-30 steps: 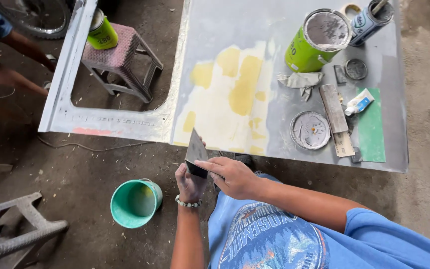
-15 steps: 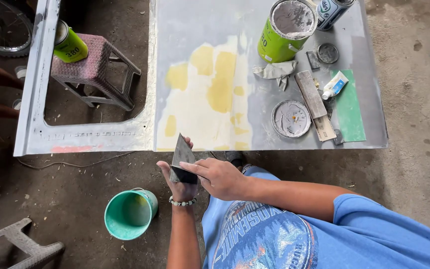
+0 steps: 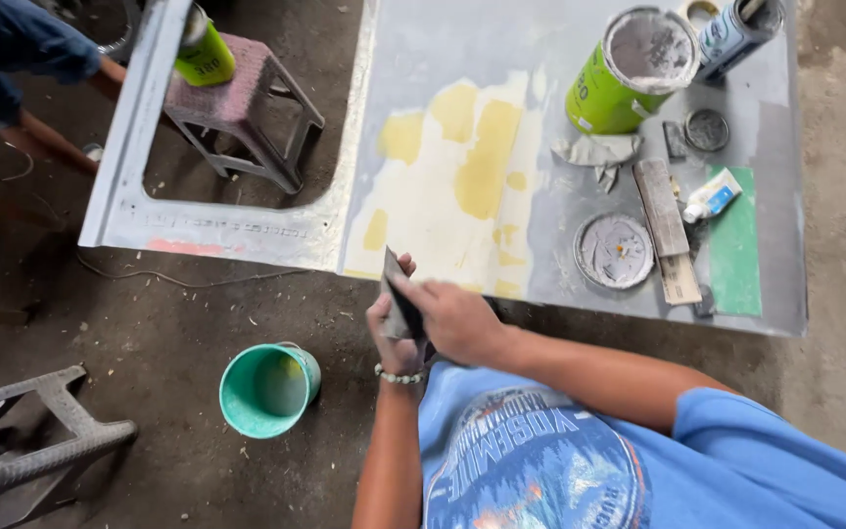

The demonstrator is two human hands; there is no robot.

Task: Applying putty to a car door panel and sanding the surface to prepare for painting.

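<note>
My left hand [image 3: 391,333] holds a flat dark metal spreader blade [image 3: 399,294] upright, just below the near edge of a grey metal panel [image 3: 462,59]. My right hand [image 3: 454,318] lies over the blade from the right, fingers pinching its face. The panel carries patches of yellow and cream filler [image 3: 462,176] right above my hands. A bead bracelet sits on my left wrist.
On the panel's right side stand a green can [image 3: 619,78], a round lid [image 3: 615,251], a sanding block [image 3: 666,230], a small tube [image 3: 712,196] and a green sheet [image 3: 736,245]. A teal bucket [image 3: 266,390] stands on the floor at left. Another person's arm [image 3: 41,59] reaches in top left by a pink stool [image 3: 237,108].
My hands stay together on the blade; the right hand has shifted slightly over it. The view has shifted, so the panel and bucket sit a little differently in frame.
</note>
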